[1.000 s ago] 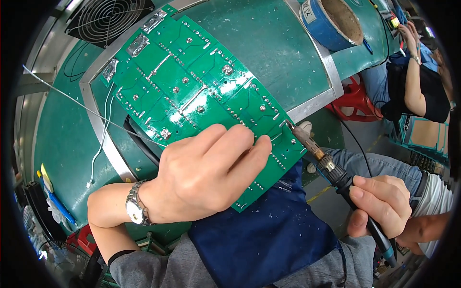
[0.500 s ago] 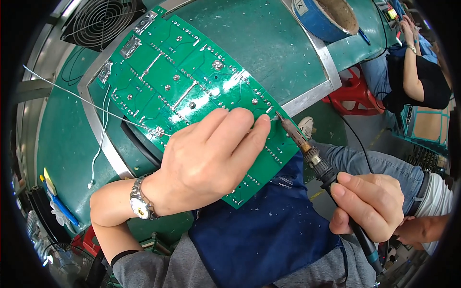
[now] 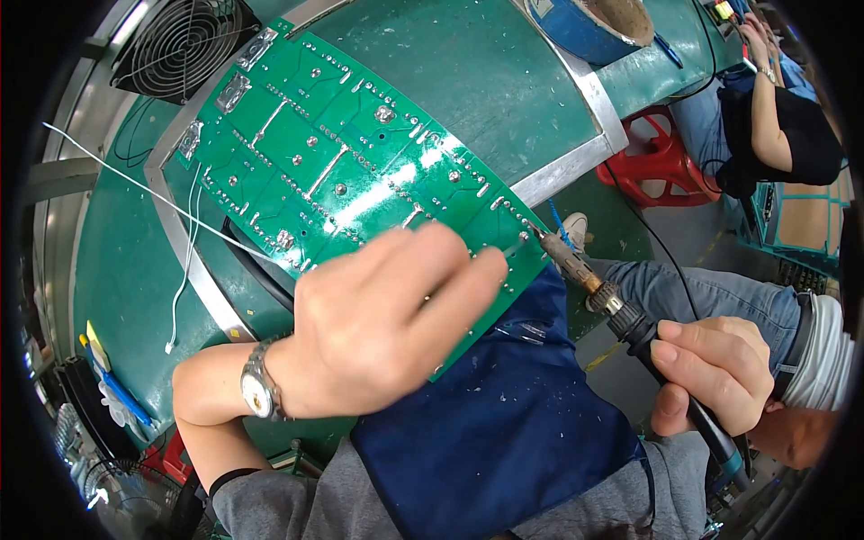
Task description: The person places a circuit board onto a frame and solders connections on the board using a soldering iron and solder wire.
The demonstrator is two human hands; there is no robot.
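Workshop clutter rings a green surface (image 3: 486, 90) edged with metal trim (image 3: 567, 168). Slanting across it is a green circuit board (image 3: 360, 171), its near corner over a navy apron (image 3: 486, 441). Many joints already bear shiny solder, so the job looks well along (the left hand (image 3: 387, 315) hides part of the board, so I cannot tell which joints remain). The right hand (image 3: 715, 373) grips a soldering iron (image 3: 621, 315), its tip at the board's right edge, where one joint seems under way. Slightly blurred, the left hand pinches what looks like solder wire (image 3: 153, 190). Beyond are a black fan (image 3: 184, 49), a blue tub (image 3: 576, 31) and a red stool (image 3: 652, 162).
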